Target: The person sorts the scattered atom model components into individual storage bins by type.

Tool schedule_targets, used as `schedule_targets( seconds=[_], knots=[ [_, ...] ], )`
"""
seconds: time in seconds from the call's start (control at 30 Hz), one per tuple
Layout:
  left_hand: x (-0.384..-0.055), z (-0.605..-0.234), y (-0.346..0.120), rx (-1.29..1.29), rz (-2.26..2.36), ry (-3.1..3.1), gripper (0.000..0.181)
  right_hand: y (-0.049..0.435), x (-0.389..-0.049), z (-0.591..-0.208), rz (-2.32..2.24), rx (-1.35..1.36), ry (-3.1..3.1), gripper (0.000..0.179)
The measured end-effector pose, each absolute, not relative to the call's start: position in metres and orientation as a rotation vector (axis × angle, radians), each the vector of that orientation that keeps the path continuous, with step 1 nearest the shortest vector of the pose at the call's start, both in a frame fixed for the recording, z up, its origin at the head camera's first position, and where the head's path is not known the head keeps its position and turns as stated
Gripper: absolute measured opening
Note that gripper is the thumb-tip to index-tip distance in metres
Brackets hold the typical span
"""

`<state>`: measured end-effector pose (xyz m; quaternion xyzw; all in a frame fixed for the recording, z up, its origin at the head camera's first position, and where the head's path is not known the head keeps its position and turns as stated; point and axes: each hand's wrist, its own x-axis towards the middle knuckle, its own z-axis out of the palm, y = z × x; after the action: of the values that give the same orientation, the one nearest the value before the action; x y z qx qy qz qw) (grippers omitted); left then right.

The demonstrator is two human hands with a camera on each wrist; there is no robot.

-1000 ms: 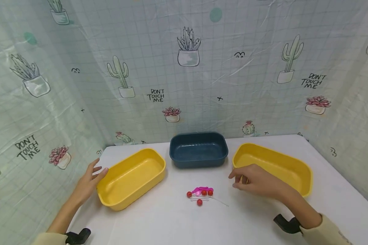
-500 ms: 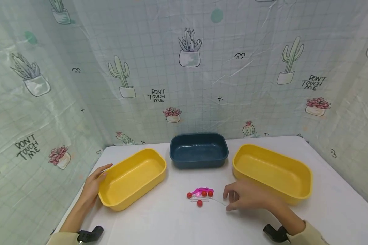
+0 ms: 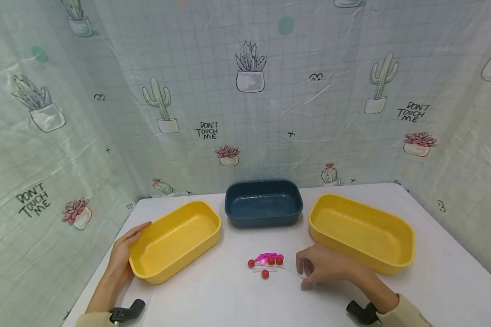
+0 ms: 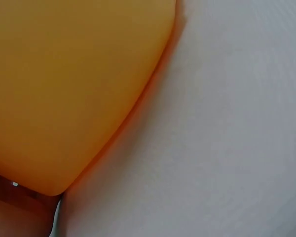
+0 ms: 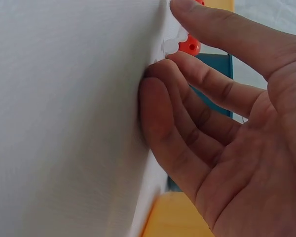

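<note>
My left hand (image 3: pixel 120 254) rests against the outer left side of a yellow tray (image 3: pixel 176 259); that tray's wall fills much of the left wrist view, with part of the hand at the lower left corner. On the white table my right hand (image 3: pixel 325 265) touches down with bent fingers, thumb and forefinger apart, at the end of a thin white stick (image 3: pixel 290 271). Beside it lie several red beads (image 3: pixel 265 274), one showing its hole in the right wrist view, cotton swabs (image 5: pixel 170 46) with rounded white tips, and shiny magenta pieces (image 3: pixel 266 258) resembling limp balloons.
A dark blue tray (image 3: pixel 263 222) stands at the back middle of the table (image 3: pixel 212 299). Another yellow tray (image 3: pixel 352 245) is at the right, just behind my right hand. A cactus-patterned sheet (image 3: pixel 270 109) hangs behind and on both sides.
My right hand has come down and toward me from the right yellow tray to the white stick's end. The left hand has settled lower along the left tray's outer side.
</note>
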<state>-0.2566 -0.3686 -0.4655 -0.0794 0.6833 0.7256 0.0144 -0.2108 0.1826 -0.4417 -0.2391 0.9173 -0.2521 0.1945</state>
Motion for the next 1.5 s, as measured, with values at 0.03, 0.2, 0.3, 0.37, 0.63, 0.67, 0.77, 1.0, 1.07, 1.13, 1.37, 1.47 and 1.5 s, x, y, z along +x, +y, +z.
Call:
schedule_targets(
  seconds=[0.03, 0.2, 0.3, 0.37, 0.63, 0.67, 0.77, 1.0, 1.07, 1.13, 1.37, 1.47, 1.5],
  knots=[
    [-0.2556, -0.4659, -0.3685, -0.250, 2.269, 2.115, 0.048, 0.1823, -0.2109, -0.4427, -0.699, -0.673, 2.573, 0.026],
    [-0.2520, -0.4674, -0.3679, -0.239, 2.310, 2.076, 0.047, 0.1801, -0.2107, -0.4443, -0.675, -0.652, 2.589, 0.025],
    [-0.2523, -0.4690, -0.3682, -0.212, 2.331, 2.068, 0.047, 0.1792, -0.2113, -0.4449, -0.678, -0.618, 2.590, 0.024],
    [-0.2531, -0.4696, -0.3681, -0.198, 2.332, 2.068, 0.048, 0.1791, -0.2115, -0.4459, -0.689, -0.608, 2.589, 0.024],
    [-0.2568, -0.4704, -0.3683, -0.177, 2.290, 2.097, 0.051, 0.1804, -0.2125, -0.4484, -0.748, -0.618, 2.565, 0.023],
    [-0.2570, -0.4703, -0.3686, -0.171, 2.287, 2.098, 0.051, 0.1802, -0.2125, -0.4484, -0.751, -0.620, 2.566, 0.023],
    [-0.2571, -0.4703, -0.3695, -0.143, 2.282, 2.117, 0.053, 0.1792, -0.2123, -0.4482, -0.747, -0.628, 2.582, 0.022],
    [-0.2561, -0.4699, -0.3692, -0.116, 2.269, 2.111, 0.057, 0.1788, -0.2117, -0.4496, -0.728, -0.628, 2.607, 0.022],
    [-0.2559, -0.4695, -0.3692, -0.114, 2.276, 2.097, 0.056, 0.1791, -0.2128, -0.4500, -0.732, -0.629, 2.605, 0.022],
    [-0.2560, -0.4695, -0.3693, -0.104, 2.279, 2.093, 0.054, 0.1795, -0.2139, -0.4504, -0.730, -0.640, 2.611, 0.021],
    [-0.2572, -0.4726, -0.3697, -0.086, 2.289, 2.097, 0.052, 0.1801, -0.2136, -0.4496, -0.708, -0.650, 2.661, 0.017],
    [-0.2565, -0.4729, -0.3702, -0.093, 2.279, 2.121, 0.052, 0.1800, -0.2131, -0.4488, -0.696, -0.645, 2.668, 0.016],
    [-0.2561, -0.4728, -0.3705, -0.100, 2.272, 2.132, 0.053, 0.1802, -0.2130, -0.4485, -0.695, -0.638, 2.668, 0.016]
  ],
)
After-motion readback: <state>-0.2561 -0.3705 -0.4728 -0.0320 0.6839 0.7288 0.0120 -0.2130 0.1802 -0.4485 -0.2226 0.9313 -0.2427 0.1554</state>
